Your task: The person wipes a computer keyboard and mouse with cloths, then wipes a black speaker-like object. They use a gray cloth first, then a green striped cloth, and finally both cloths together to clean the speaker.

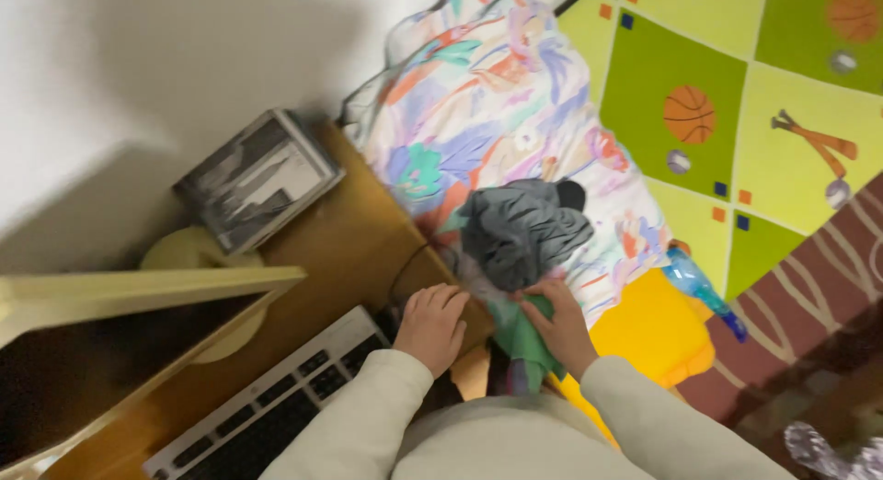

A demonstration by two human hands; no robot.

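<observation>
**Hands at the desk edge, cloth in one grip**

Seemingly braced at the desk's corner, the person's left hand [430, 325] rests palm-down on the wooden desk [354, 245], fingers curled loosely over the edge and holding nothing that shows. The right hand [561, 325] is closed on a green cloth [526, 337], pinching it just below a crumpled grey garment [522, 230] that sits on top of a floral, pastel-coloured fabric pile [497, 103]. Whether the fingers also catch a fold of the grey garment cannot be told — the two touch where the hand grips.

A dark cable [409, 264] runs across the desk toward the left hand, and a keyboard [276, 402] lies just beside that hand's wrist. Further back stand a monitor [120, 351] and a grey framed picture [259, 178]. Below the right hand lies a yellow cushion-like thing [658, 333], with a blue plastic bottle [699, 291] on the patterned play mat [699, 66].

The risk, judging from how things lie: a pull on the green cloth could drag the grey garment and the loose floral fabric off with it, since they overlap. The cable near the left hand could snag on a sleeve and tug whatever it feeds — and sliding fabric could knock the bottle.
</observation>
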